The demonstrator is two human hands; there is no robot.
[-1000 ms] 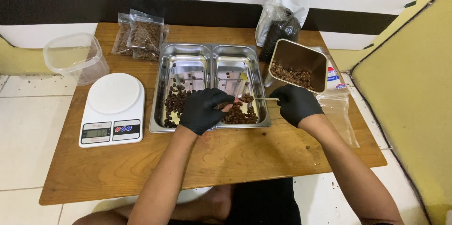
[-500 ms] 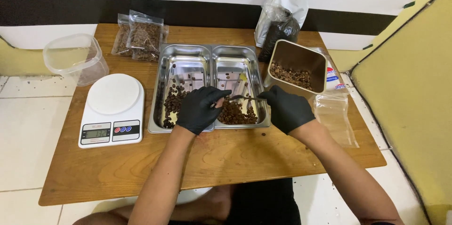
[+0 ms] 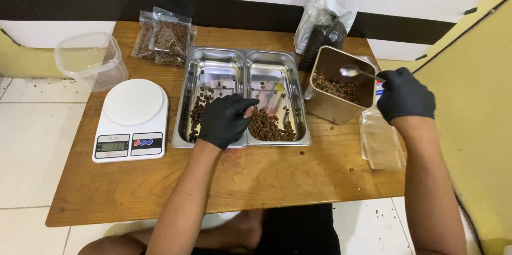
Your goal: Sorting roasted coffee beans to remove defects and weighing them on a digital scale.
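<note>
A wooden bench [image 3: 266,180] fills the middle of the frame, its near edge cut by the person's arms. At its centre stand two steel trays side by side: the left tray [image 3: 188,84] holds scattered brown beans, the right tray [image 3: 294,89] a heap of beans [image 3: 271,127] at its lower end. To the right of the trays a square metal tin [image 3: 330,108] sits tilted, with more beans lying in its bottom; its far side is partly hidden by a dark bag in clear plastic [image 3: 322,36], whose top runs out of the upper edge of the frame. At centre left lies a white kitchen scale [image 3: 133,119]; its display is too small to read. In the upper left stands an empty clear plastic tub [image 3: 90,60], and beside it lie clear pouches of beans [image 3: 165,36]. A flat empty clear bag [image 3: 381,143] lies at the right edge of the bench, its top hidden under the right hand.

The left hand [image 3: 224,120], in a black glove, rests over the wall where the two trays meet, fingers curled loosely with the tips at the heap; what they pinch, if anything, cannot be made out. The right hand [image 3: 404,95], also gloved, has its fingers closed on the handle of a small spoon [image 3: 353,71], whose bowl hovers above the open tin. The bowl looks pale; its contents are unclear.
</note>
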